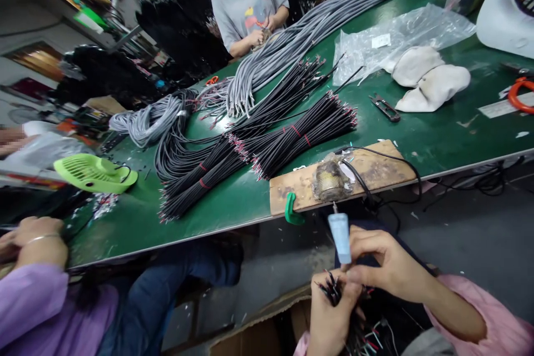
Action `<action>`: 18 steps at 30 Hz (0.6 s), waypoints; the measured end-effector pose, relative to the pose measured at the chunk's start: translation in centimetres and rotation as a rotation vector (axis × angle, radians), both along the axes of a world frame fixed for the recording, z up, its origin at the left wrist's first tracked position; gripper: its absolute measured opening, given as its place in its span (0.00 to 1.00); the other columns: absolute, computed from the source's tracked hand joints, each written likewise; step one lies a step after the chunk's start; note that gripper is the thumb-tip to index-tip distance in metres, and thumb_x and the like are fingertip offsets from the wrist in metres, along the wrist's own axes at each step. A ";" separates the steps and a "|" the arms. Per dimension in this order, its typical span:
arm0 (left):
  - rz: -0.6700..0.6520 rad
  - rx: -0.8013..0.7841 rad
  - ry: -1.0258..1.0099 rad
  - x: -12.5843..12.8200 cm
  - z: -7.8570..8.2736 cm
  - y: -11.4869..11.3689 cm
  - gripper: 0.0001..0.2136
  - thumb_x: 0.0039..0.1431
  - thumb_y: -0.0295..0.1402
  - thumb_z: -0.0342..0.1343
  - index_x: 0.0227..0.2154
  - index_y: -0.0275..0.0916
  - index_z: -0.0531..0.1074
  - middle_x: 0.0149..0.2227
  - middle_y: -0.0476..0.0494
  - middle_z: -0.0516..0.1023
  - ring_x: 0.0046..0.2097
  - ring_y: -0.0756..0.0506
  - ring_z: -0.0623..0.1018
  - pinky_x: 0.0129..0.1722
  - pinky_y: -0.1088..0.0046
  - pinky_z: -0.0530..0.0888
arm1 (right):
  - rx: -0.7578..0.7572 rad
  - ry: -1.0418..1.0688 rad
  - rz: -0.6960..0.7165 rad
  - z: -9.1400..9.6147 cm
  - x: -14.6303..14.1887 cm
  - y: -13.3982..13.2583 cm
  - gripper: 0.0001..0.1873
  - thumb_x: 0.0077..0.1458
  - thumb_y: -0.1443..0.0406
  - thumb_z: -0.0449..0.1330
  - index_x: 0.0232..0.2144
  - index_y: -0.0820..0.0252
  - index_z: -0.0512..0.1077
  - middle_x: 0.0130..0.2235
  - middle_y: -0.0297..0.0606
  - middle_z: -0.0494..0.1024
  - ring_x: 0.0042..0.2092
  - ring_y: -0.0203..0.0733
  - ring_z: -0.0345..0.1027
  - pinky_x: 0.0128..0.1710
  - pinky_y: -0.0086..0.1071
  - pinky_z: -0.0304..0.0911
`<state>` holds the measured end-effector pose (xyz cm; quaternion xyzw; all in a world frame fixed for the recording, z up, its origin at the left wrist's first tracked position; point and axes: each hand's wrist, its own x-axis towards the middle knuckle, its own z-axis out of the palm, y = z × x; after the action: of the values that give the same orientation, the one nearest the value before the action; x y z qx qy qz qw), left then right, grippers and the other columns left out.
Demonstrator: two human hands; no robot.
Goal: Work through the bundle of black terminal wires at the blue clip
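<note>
My left hand (331,314) is closed around a bundle of thin black cables (331,289), whose stripped ends poke out above the thumb. My right hand (381,258) is pinched just above it, thumb and forefinger at the lower end of a light-blue tapered sleeve (340,236). What those fingertips hold is hidden. The sleeve sits on the shaft of a small, grimy motor (329,179), fixed to a wooden board (387,164) at the table edge. More cable ends with red and white cores (369,339) hang below my hands.
Tied black cable bundles (306,136) and long grey cables (283,53) cover the green table (233,208). A green clamp (293,210) grips the board. Snips (384,107), white gloves (438,80) and a green fan (95,172) lie about. Co-workers sit left (41,289) and opposite (250,11).
</note>
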<state>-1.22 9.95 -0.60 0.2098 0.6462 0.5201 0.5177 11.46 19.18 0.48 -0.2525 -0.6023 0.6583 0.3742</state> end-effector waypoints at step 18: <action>-0.003 0.258 -0.059 -0.6 0.6 0.2 0.13 0.49 0.41 0.67 0.19 0.37 0.77 0.21 0.51 0.71 0.12 0.59 0.63 0.12 0.83 0.56 | -0.048 -0.109 -0.024 -0.4 0.3 -0.8 0.13 0.59 0.60 0.61 0.29 0.63 0.78 0.30 0.38 0.73 0.32 0.39 0.66 0.32 0.32 0.59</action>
<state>-1.78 10.13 -0.01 0.2601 0.5579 0.6042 0.5060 11.79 18.35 0.08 -0.3041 -0.6027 0.6535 0.3424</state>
